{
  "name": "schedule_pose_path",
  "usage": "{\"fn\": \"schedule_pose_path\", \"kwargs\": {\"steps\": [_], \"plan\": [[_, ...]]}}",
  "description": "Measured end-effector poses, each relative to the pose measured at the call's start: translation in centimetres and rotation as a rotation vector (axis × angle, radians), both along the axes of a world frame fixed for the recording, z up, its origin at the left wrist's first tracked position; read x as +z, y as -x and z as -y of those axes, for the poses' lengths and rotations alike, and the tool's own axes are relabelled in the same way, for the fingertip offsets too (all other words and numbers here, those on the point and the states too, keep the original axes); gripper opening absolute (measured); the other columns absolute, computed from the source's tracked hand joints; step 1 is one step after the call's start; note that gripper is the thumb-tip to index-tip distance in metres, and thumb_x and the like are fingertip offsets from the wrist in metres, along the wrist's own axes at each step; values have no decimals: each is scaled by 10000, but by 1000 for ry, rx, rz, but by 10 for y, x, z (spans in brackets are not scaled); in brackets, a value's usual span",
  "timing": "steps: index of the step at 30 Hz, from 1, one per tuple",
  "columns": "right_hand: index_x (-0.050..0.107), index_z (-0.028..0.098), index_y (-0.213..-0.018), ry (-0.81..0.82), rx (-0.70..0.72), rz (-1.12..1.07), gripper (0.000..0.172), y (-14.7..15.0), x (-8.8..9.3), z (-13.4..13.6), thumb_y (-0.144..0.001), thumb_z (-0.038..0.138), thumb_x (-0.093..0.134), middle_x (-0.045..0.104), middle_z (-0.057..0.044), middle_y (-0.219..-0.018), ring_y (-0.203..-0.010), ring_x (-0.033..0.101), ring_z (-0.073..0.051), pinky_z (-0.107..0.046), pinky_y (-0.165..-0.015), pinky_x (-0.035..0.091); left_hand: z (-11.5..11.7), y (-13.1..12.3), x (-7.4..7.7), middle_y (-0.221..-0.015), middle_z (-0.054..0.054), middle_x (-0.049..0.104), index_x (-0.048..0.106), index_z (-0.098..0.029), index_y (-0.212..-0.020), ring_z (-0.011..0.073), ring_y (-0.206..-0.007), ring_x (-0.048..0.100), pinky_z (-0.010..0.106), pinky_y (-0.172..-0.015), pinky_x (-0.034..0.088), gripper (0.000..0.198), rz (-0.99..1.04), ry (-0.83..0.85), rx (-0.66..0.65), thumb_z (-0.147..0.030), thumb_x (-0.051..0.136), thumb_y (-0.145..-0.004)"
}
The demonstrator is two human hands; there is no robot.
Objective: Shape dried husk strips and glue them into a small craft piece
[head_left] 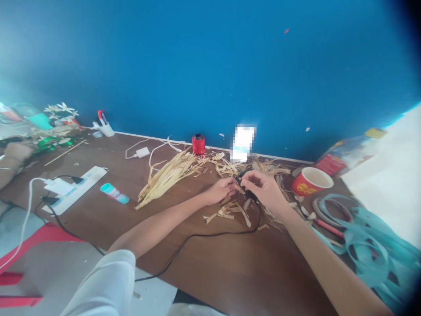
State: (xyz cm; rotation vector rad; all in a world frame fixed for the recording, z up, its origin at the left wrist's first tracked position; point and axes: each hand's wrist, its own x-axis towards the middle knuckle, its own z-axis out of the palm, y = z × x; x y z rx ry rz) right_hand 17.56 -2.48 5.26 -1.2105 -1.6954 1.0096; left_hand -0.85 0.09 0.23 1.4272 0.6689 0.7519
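Over the husk scraps, my left hand [221,191] and my right hand [265,191] meet with their fingertips close together. Both hands are closed, with a small piece of dried husk [240,189] between their fingers; the exact grip is hard to see. Just behind and below the fingers is a black device [251,194], mostly hidden by my right hand, with a black cord [210,235] running towards me. Loose husk scraps [230,210] lie around both hands. A bundle of dried husks [171,173] rests left of my left hand.
Behind stand a red ribbon roll [198,144] and a bright, blurred-out upright screen [242,144]. At right are a red paper cup [311,182] and teal ribbon coils [368,250]. Leftward lie a glue stick [114,193], a power strip [82,188] and another person's hand [18,153].
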Motion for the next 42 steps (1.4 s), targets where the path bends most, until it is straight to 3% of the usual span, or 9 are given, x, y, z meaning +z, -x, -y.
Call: {"fn": "schedule_pose_path", "kwargs": {"steps": [31,42], "plan": [[641,197,-863,-82,-29,28,173,0,3,0,-816,359,603,642,-11,-756,-660,554,-134,-259,-600,422,-2,-1,0,-577,-59,387,465,-161,-838,44,-461,287,186,-466,221,341,-30,6,26,-499,478,-876],[644,208,-860,-247,-57,175,99,4,6,4,-832,263,567,657,-11,-792,-697,582,-147,-268,-629,427,-3,-1,-1,-576,-53,401,482,-156,-830,44,-461,294,186,-458,211,354,-56,26,52,-508,520,-846]]}}
